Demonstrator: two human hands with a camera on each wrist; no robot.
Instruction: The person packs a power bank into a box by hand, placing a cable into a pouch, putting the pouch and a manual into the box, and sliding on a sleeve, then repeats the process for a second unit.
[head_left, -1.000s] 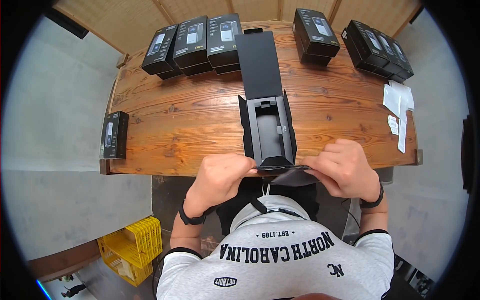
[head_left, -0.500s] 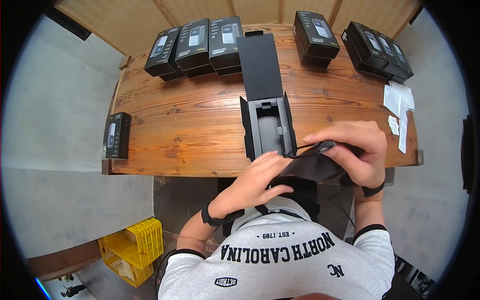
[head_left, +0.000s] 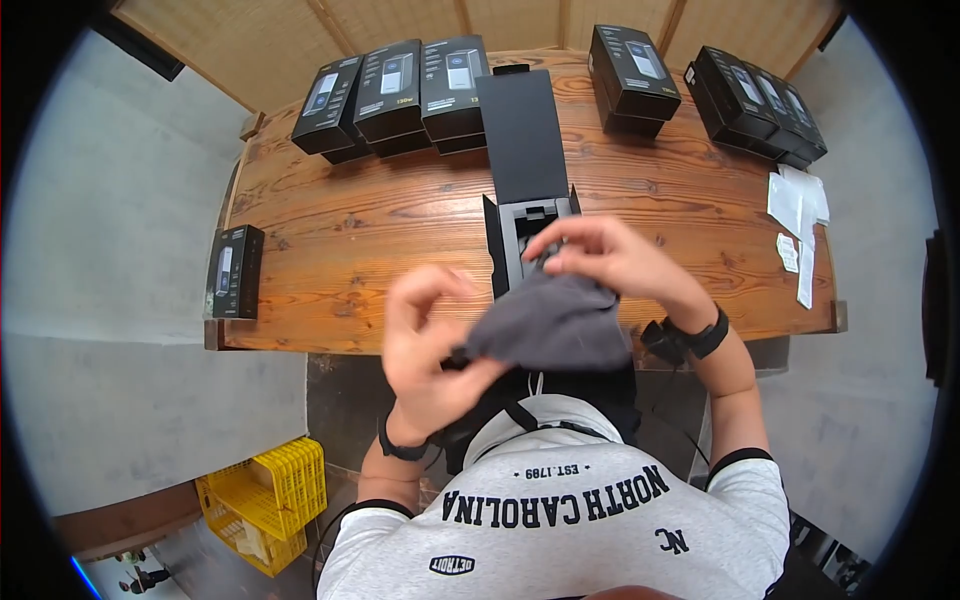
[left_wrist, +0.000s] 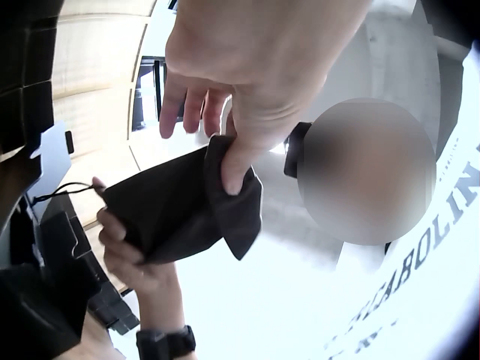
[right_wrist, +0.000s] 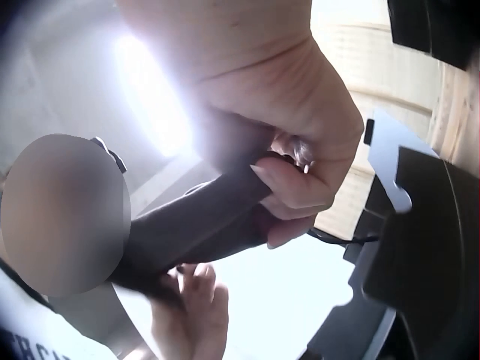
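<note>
A dark grey cloth drawstring pouch (head_left: 555, 325) spans both hands, just above the table's front edge. My right hand (head_left: 610, 255) grips its upper end, where a thin black cord (left_wrist: 64, 192) trails off in the left wrist view. At the opposite end, my left hand (head_left: 425, 350) pinches a corner, its thumb (left_wrist: 234, 169) lying over the folded fabric. Behind the pouch stands an open black box (head_left: 525, 140) with its lid raised and a grey insert inside. The pouch and right hand cover the box's near part.
Closed black product boxes (head_left: 385, 90) line the back left of the table. More stand at the back right, including a single box (head_left: 635, 75), and a smaller box (head_left: 235, 270) is at the left edge. White paper scraps (head_left: 795, 205) lie right. Yellow crates (head_left: 265, 500) sit on the floor.
Both hands were pinching the pouch's edge at the box front. The right hand moved right with the pouch, then back left over the box. The left hand has shifted left to the pouch's other end.
</note>
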